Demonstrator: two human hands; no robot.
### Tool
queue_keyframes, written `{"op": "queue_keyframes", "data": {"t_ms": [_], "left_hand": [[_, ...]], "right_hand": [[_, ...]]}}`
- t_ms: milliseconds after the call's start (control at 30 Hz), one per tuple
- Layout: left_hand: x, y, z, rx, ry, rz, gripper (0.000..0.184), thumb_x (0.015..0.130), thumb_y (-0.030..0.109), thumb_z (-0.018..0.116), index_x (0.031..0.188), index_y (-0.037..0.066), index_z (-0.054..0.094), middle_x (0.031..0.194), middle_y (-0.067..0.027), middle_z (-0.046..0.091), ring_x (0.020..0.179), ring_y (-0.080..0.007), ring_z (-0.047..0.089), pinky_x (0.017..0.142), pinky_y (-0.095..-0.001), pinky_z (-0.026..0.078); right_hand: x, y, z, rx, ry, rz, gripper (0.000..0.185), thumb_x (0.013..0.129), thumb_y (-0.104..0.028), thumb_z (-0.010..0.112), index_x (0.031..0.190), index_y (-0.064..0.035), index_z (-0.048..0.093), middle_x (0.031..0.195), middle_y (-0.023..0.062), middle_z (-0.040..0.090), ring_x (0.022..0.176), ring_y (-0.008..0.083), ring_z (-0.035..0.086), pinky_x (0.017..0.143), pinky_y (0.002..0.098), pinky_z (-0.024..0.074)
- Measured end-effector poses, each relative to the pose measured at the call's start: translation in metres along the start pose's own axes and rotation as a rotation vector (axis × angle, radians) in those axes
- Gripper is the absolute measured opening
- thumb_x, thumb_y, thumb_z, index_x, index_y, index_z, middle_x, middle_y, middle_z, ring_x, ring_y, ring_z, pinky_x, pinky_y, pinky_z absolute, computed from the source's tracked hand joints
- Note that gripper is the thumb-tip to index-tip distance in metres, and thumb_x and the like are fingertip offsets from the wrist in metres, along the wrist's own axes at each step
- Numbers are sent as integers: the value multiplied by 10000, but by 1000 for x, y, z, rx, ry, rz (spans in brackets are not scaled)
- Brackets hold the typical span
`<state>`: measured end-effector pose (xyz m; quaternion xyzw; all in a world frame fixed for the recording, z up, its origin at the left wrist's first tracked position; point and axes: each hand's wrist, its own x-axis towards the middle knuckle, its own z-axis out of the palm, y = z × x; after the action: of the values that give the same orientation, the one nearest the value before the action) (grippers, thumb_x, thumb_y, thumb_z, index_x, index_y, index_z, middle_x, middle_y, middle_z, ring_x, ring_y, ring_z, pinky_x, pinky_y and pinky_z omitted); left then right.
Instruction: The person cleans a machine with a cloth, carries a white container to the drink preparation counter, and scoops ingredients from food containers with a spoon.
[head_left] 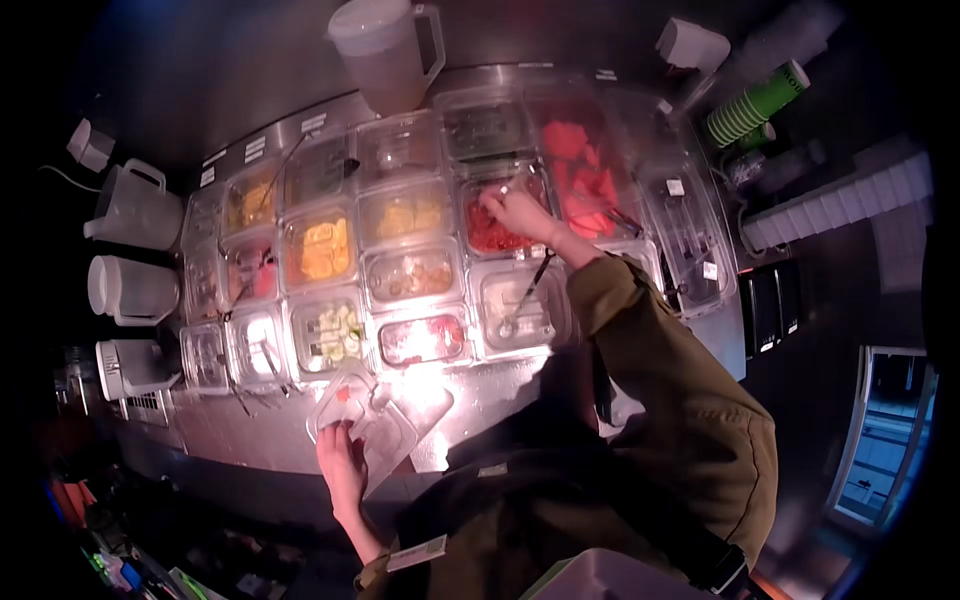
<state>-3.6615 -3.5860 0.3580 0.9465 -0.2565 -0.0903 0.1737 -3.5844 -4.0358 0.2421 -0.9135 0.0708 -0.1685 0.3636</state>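
Observation:
My right hand (520,215) reaches over the container of chopped red food (492,232) in the middle right of the counter, its fingers bent together at the food; what they hold, if anything, is hidden. At the counter's front edge my left hand (342,462) rests on a clear plastic lid (385,435), fingers bent at its left side. A small red piece (344,395) lies on that lid. Left of the red food is a container of pale yellow pieces (405,215); to its right stands a larger one with bright red chunks (583,185).
Rows of clear containers hold orange slices (324,250), sliced green pieces (333,333) and other foods. A pitcher (385,50) stands behind them, more pitchers (135,290) at the left. Green cups (755,105) are stacked at the back right.

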Motion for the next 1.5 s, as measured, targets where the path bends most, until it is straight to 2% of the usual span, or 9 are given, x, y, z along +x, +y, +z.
{"op": "queue_keyframes", "data": {"t_ms": [33,200,300,500,633,967,1067,1267,1500], "left_hand": [[-3,1,1,-16,6,-7,299,665,-7,595,954,5,522,931,-142,516,878,-318,473,761,-380,383],[-22,-9,8,-80,6,-37,301,672,-21,585,964,-4,512,934,-151,511,876,-328,469,759,-387,381],[-9,4,5,-148,4,-29,292,676,-20,584,959,-5,510,932,-151,510,873,-332,469,753,-384,380],[-1,8,11,-147,33,-12,283,674,-23,585,947,-6,513,923,-151,509,867,-323,472,753,-378,379],[-16,1,9,-151,36,-56,278,680,-23,575,950,-9,512,932,-156,507,878,-326,465,764,-379,377],[-25,-7,4,-185,21,-47,274,683,-19,574,949,-8,508,925,-155,497,877,-328,460,764,-381,379],[-26,-8,1,-177,61,-66,271,682,-18,580,943,-8,508,914,-155,498,863,-329,465,755,-381,382],[-20,-3,-3,-167,41,-41,270,672,-23,586,931,-6,511,914,-145,501,853,-330,469,739,-383,388],[-22,0,-5,-151,33,-26,289,659,-18,598,935,-1,515,935,-141,497,879,-320,465,754,-383,381]], "right_hand": [[-7,9,0,-73,46,-176,291,837,-253,473,894,-2,607,747,124,632,699,256,618,648,338,475],[-24,-25,-53,-119,-260,362,247,849,-246,482,936,-53,609,846,130,627,809,258,598,700,344,452],[-29,2,-38,-23,-95,69,243,842,-240,492,919,-39,605,775,129,627,741,263,601,669,341,453],[-38,-22,-51,-277,-373,-83,240,840,-223,491,920,-25,601,781,139,618,728,268,596,656,351,443],[-41,-31,-68,-67,-285,269,248,841,-200,477,914,7,594,803,157,618,771,278,597,687,353,450],[-44,-11,-41,-478,-180,-114,205,809,-167,524,885,0,616,853,172,612,765,324,594,662,371,474],[-37,9,-33,-383,-344,-6,162,779,-117,565,890,-12,618,842,166,613,735,316,599,637,360,488],[-13,-15,-47,-227,-691,-567,238,764,-100,524,980,-12,571,1096,177,535,938,308,554,743,363,472],[-41,39,-46,-795,-982,-476,227,683,-59,498,900,3,515,1032,138,545,864,299,562,687,387,474]]}}
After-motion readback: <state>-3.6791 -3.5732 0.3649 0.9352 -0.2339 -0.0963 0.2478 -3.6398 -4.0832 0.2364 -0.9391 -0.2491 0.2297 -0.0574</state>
